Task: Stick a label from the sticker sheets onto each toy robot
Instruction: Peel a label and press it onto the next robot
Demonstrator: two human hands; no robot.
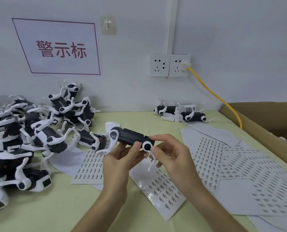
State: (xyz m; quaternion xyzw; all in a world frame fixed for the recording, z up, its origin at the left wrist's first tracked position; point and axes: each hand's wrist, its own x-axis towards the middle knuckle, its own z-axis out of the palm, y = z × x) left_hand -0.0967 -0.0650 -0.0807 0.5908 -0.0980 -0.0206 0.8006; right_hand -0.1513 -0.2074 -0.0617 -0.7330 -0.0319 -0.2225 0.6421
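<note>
The print on the white sticker sheets with rows of small grey labels (211, 158) is too small to read. Whether a label sits on the held toy cannot be told, because its lower side is hidden by the fingers. The heap of black-and-white plastic toy robots (30, 134) at the left edge of the pale green table (47, 206) is cut off by the picture border. The brown cardboard box (256, 118) at the right edge is cut off as well.

The black-bodied toy robot with white plastic legs (131, 138) is held in the air above the middle of the table. Its long axis runs from left to right, with the right end a little lower. The end with the white shell points left, toward the heap, and thin white legs hang down.

The left hand (121, 162) grips the body from below, with the fingers curled around it and the thumb on the near side. The right hand (169, 153) pinches the right end, at the round white joint, between thumb and forefinger. The toy thus lies between the two hands and slightly above them, over the sticker sheets. At the far edge lie two more toy robots (178, 113).
</note>
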